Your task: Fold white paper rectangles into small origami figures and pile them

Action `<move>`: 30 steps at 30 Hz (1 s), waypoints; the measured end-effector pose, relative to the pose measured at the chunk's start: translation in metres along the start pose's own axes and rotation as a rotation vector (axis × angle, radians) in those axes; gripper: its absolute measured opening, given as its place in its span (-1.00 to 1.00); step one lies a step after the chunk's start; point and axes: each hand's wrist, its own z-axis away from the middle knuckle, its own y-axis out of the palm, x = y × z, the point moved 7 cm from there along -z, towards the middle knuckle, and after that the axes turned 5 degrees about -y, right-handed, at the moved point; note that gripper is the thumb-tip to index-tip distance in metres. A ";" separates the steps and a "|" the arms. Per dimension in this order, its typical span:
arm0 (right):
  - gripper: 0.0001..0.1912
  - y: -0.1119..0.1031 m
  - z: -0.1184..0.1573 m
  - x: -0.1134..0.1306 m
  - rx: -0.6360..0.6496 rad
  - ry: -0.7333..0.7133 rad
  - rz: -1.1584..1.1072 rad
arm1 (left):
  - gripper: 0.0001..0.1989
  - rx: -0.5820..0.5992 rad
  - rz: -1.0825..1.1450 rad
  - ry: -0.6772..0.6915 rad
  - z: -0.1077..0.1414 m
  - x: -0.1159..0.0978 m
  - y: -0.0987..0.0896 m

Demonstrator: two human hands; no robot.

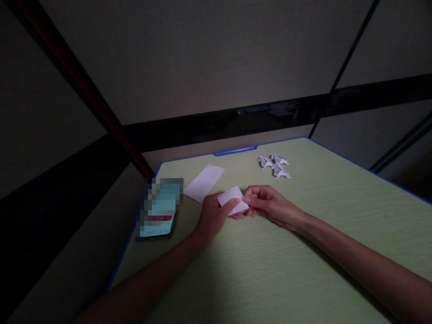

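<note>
Folded paper [230,195] partly behind left thumb [231,206]

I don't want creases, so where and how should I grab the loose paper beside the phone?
Pinch the loose paper at its far right corner, probably best from the right: it lies flat, and the phone crowds its left side.

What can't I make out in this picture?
All in the head view:
Folded paper, underside: hidden by the left hand.
Its right edge: partly covered by the right hand.
Phone, screen details: blurred into blocks.
Paper figures, exact folds: too small and dim.
Left forearm and right forearm: cut off by picture edges.
</note>
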 end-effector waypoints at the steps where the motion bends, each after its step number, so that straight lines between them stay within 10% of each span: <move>1: -0.76 0.000 0.000 0.000 -0.003 0.003 -0.006 | -0.82 0.001 0.007 0.000 0.000 0.001 0.000; 18: -0.71 0.009 -0.001 0.001 0.108 -0.053 0.168 | -0.84 -0.014 -0.084 0.042 0.001 -0.003 0.000; 30: -0.66 0.016 0.005 0.013 0.206 -0.179 0.213 | -0.77 0.213 0.014 0.068 -0.001 0.000 0.011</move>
